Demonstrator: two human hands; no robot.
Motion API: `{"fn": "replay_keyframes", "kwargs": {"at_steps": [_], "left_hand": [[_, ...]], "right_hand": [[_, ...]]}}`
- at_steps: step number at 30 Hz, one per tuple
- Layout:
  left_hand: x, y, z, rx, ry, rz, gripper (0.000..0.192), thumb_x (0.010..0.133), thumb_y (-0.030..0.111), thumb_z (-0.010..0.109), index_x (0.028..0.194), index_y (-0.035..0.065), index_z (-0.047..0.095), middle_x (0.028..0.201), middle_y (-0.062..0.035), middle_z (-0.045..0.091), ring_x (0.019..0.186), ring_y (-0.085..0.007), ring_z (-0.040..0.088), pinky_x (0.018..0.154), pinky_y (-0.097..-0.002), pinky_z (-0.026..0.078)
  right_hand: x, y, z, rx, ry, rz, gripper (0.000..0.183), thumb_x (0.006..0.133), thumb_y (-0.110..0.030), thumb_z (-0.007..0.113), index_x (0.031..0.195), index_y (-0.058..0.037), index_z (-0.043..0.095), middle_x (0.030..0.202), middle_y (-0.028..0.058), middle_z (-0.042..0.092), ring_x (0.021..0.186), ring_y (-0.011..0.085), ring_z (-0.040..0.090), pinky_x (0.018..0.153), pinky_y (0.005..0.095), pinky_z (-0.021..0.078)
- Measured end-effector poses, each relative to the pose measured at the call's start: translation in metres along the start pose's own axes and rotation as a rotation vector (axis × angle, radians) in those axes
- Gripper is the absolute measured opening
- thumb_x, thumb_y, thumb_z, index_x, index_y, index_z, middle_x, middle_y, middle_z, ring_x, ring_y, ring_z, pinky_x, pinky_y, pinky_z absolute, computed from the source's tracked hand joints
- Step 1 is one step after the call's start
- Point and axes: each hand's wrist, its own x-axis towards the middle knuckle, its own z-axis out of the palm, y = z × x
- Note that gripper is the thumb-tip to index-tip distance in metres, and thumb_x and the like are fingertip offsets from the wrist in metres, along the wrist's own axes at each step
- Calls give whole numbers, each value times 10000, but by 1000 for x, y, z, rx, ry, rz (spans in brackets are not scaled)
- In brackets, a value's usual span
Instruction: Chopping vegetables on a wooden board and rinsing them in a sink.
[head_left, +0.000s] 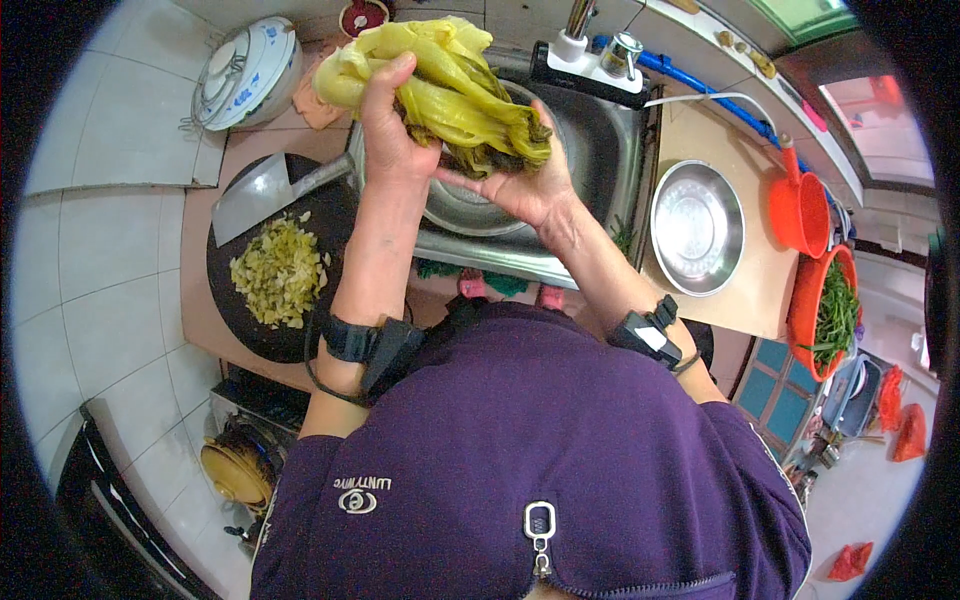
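Observation:
Above the sink basin, both my hands hold a bunch of yellow-green pickled mustard greens (450, 90). My left hand (394, 120) grips the paler end, its thumb on top. From below and the right, my right hand (532, 180) supports the darker, leafy end, with its fingertips partly hidden by the leaves. Under the greens, a round metal basin (480, 221) sits in the stainless steel sink (607, 172). Left of my forearm, chopped pale yellow-green pieces (279, 274) lie on a dark round chopping board (232, 322), beside a cleaver (255, 196) whose handle points toward the sink.
An empty-looking metal bowl (697, 229) stands on the right counter, near a red dipper (806, 210) and a red basin (799, 330) of green leaves. A faucet (622, 56) rises at the sink's back. A lidded, blue-patterned pot (251, 75) stands at the back left.

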Motion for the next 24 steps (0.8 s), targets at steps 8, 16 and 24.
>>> {"fn": "replay_keyframes", "kwargs": {"at_steps": [8,16,24], "left_hand": [[-18,3,-7,66,-20,-40,500,760,180,662,1217,67,495,1170,-91,566,1126,-266,544,1008,-444,427],[-28,6,3,182,-47,-26,492,753,177,645,1210,68,498,1154,-72,570,1105,-240,555,998,-419,435],[-44,0,17,258,-52,65,409,718,106,681,1103,42,555,1015,-51,601,944,-158,595,865,-316,483]], "right_hand": [[6,-20,17,-346,180,-467,348,878,-165,637,1198,-49,565,1165,90,592,1080,209,578,933,392,486],[8,-16,42,-561,181,-639,309,930,-375,570,978,-71,601,922,42,635,830,141,627,721,297,533],[8,-19,54,-646,217,-602,322,960,-251,491,1161,-6,546,952,76,601,880,163,612,803,306,510]]}}
